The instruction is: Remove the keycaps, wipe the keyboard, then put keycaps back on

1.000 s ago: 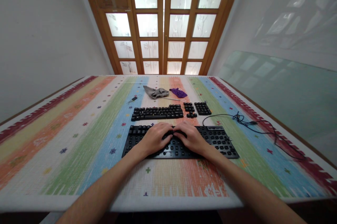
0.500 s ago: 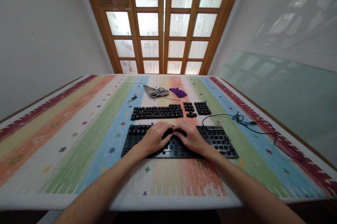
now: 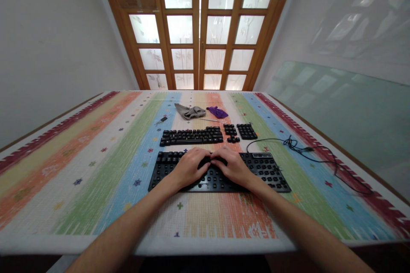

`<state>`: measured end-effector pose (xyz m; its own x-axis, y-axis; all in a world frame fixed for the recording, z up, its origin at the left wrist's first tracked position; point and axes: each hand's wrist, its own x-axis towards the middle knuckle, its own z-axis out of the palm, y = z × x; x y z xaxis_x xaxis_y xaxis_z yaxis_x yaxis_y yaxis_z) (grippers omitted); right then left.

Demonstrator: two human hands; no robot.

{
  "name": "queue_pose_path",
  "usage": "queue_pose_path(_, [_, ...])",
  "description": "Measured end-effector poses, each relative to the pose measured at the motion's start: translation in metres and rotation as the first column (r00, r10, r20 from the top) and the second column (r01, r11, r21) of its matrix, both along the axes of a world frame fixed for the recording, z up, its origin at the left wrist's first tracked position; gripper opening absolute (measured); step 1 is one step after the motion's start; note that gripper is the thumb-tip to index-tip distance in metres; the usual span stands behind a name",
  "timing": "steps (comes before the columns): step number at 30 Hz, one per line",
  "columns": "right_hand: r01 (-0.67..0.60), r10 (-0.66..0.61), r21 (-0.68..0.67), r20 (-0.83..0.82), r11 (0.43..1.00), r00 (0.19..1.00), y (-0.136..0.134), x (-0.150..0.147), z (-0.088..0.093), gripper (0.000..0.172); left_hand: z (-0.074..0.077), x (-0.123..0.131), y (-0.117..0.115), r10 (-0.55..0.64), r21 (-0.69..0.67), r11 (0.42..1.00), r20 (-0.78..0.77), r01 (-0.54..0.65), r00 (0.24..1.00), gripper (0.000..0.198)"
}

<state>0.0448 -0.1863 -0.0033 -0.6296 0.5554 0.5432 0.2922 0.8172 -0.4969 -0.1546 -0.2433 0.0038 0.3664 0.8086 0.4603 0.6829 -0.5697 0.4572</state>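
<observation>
A black keyboard (image 3: pixel 205 184) lies flat in front of me; keycaps sit on its upper-left rows, and bare switches show over much of the rest. Over its upper middle my left hand (image 3: pixel 191 165) is curled, thumb and fingers drawn together. My right hand (image 3: pixel 231 166) mirrors it, and the two hands meet at the fingertips. Whatever the fingers pinch or press there is hidden from view. Just behind the keyboard are loose black keycaps (image 3: pixel 192 136) laid out in rows. A smaller navigation group (image 3: pixel 229 130) and a number-pad block (image 3: pixel 246 131) of keycaps lie to their right.
A grey cloth (image 3: pixel 190 112) and a purple cloth (image 3: pixel 218 112) lie behind the keycaps. A small dark tool with thin wire prongs (image 3: pixel 163 119) is left of them. The keyboard's cable (image 3: pixel 297 148) runs tangled to the right across the striped tablecloth (image 3: pixel 105 170).
</observation>
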Motion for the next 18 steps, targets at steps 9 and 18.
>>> queue_pose_path(9, [0.007, -0.007, -0.004, 0.030, 1.000, 1.000, -0.0002, 0.0021, -0.0002, 0.010, -0.0046, -0.0005, 0.0027, -0.010, 0.021, 1.000, -0.005, 0.010, 1.000, 0.017])
queue_pose_path(18, [0.031, -0.044, 0.140, 0.088, 0.990, 0.995, 0.0009, 0.0005, -0.0021, 0.013, -0.0043, -0.0002, 0.0033, -0.010, 0.029, 1.000, -0.014, 0.010, 1.000, 0.019])
